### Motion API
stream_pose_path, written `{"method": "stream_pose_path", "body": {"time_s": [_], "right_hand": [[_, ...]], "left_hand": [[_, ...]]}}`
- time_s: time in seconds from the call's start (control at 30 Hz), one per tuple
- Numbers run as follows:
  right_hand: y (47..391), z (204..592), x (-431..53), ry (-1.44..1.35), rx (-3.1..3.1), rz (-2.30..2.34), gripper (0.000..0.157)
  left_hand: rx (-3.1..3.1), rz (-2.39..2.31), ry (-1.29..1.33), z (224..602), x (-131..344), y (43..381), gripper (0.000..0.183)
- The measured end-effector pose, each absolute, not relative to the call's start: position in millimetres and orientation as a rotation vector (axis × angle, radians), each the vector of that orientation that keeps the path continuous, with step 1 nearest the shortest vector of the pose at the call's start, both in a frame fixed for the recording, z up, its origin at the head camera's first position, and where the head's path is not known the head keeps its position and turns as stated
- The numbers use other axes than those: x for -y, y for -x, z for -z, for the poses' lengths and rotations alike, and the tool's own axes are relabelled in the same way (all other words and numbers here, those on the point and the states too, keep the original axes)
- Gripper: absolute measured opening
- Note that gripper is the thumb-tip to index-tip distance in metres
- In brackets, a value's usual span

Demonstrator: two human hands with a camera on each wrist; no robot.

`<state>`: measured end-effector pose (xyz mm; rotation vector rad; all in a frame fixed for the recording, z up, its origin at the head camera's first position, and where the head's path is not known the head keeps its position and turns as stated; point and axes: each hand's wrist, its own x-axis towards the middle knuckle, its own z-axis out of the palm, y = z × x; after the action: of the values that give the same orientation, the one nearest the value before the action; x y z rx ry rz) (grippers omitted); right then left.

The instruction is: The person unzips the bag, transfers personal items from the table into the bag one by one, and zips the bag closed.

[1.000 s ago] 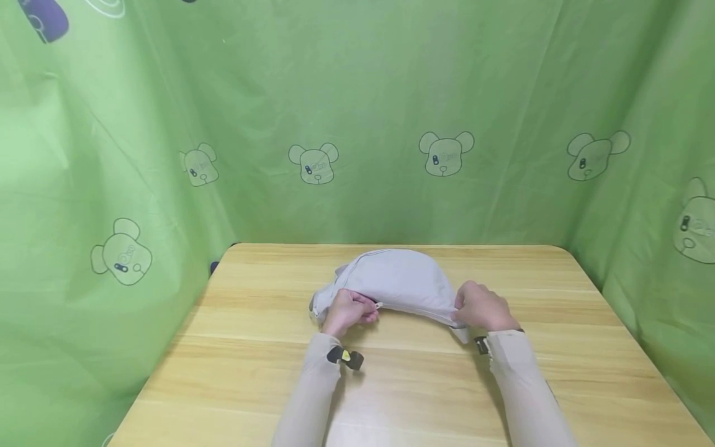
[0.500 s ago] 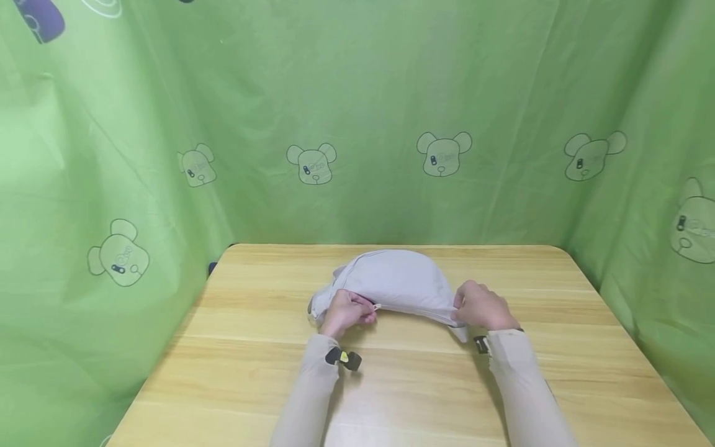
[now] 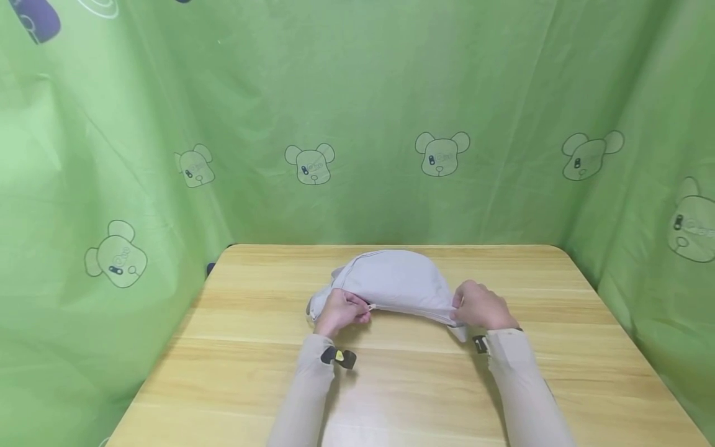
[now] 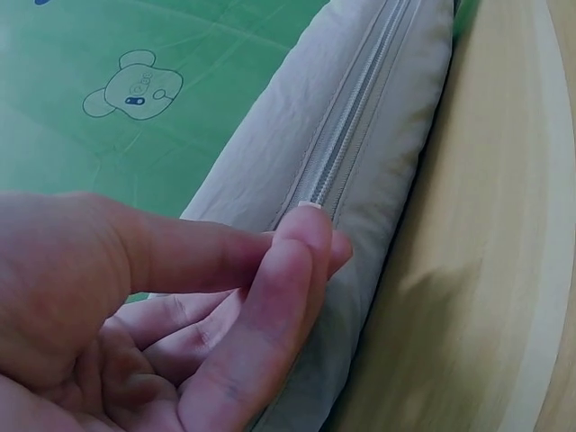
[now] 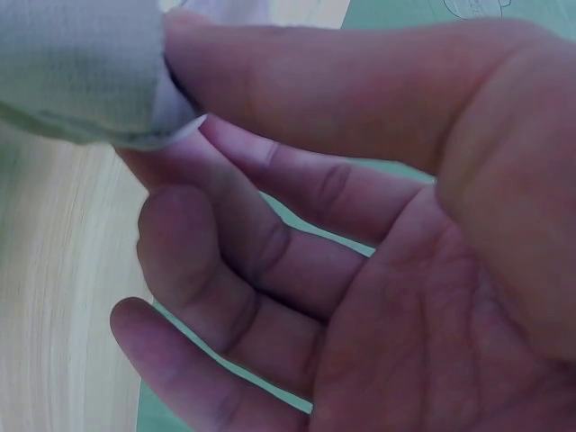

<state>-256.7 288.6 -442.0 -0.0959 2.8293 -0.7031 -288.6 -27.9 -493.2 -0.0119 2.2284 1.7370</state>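
Observation:
A light grey waist bag with a curved top lies on the wooden table. Along its near edge runs a zipper, its teeth meshed ahead of the fingers in the left wrist view. My left hand pinches the small pale zipper pull between thumb and finger; most of the pull is covered by the fingertips. At the bag's right end, my right hand grips a corner of the fabric between thumb and index finger. Its other fingers curl loosely below.
The wooden table extends around the bag on all sides. Green curtains printed with bear heads stand behind it and at both sides. A dark strap with a yellow spot sits on my left wrist.
My left hand has shifted slightly left along the bag's near edge, bringing the zipper pull with it. The right hand keeps its hold at the bag's right end.

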Motion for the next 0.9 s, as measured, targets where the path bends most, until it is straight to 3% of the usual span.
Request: {"method": "stream_pose_path", "body": {"time_s": [0.9], "right_hand": [[255.0,440.0,-287.0,0.099,-2.821,0.723,0.014]], "left_hand": [[-2.312,-1.692,0.044,485.1,38.1,287.4,0.008]]}}
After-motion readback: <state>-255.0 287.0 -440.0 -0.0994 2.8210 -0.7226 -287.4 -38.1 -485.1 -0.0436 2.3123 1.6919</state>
